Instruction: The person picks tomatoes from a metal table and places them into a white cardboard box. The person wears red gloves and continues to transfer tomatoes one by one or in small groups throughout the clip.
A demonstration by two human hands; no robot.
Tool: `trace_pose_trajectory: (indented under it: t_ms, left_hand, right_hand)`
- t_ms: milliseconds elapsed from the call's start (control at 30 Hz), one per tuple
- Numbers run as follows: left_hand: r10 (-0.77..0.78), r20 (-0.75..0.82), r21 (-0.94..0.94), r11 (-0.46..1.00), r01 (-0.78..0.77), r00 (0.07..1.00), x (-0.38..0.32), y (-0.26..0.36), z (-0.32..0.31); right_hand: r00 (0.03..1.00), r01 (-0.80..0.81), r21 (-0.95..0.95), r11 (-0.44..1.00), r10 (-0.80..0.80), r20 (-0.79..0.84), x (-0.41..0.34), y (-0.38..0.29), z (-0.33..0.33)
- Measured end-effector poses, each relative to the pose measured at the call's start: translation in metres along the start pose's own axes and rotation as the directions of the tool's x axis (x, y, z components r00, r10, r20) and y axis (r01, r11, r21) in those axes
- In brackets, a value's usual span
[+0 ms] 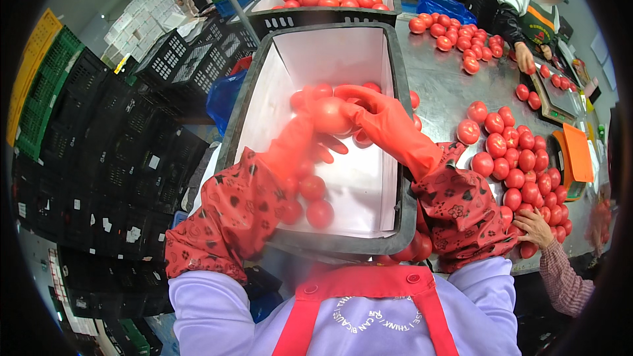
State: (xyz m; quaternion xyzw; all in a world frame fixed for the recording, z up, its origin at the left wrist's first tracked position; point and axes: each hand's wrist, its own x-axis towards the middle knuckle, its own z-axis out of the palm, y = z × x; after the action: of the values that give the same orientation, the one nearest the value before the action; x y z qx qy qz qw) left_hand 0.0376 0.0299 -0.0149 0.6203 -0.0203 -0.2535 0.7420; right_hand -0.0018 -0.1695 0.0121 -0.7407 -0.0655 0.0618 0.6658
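A paper-lined black plastic crate (406, 178) stands before me with tomatoes on its bottom, several of them (320, 213) in the near left corner. Above the crate's middle, my left hand (301, 123) and my right hand (383, 121), both in red rubber gloves, close around one tomato (331, 115) from its two sides. Glare and blur hide part of the left glove, so its fingertips are hard to make out. Under the hands more tomatoes (362, 137) are partly covered.
A metal table (435, 79) on the right bears loose tomatoes (512, 158), an orange scale (573, 158) and a flat scale (554, 94). Another person's hand (534, 227) touches tomatoes at right; a co-worker (534, 15) stands beyond. A second tomato crate (321, 17) is behind mine. Stacked crates (99, 158) fill the left.
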Motion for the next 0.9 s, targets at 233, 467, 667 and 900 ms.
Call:
trace_pose_trajectory:
  t_ms: [233,467,667,900]
  left_hand:
    - [-0.203,0.057,0.129,0.972,0.195,0.977,-0.011,0.027,0.009]
    - [-0.087,0.031,0.097,0.992,0.083,0.996,-0.012,0.02,0.019]
    - [-0.096,-0.161,0.17,0.978,0.123,0.982,0.002,0.02,0.014]
    - [-0.002,0.07,0.233,0.972,-0.014,0.998,0.012,0.024,0.032]
  right_hand:
    - [1.0,0.005,-0.005,1.0,-0.005,0.014,0.001,0.0,0.001]
    - [0.996,0.036,-0.024,0.999,-0.034,0.086,-0.004,-0.008,-0.005]
    - [0.973,0.204,-0.207,0.957,-0.176,0.148,-0.001,0.0,-0.018]
    - [0.848,0.421,0.146,0.895,-0.332,-0.414,-0.017,0.025,-0.047]
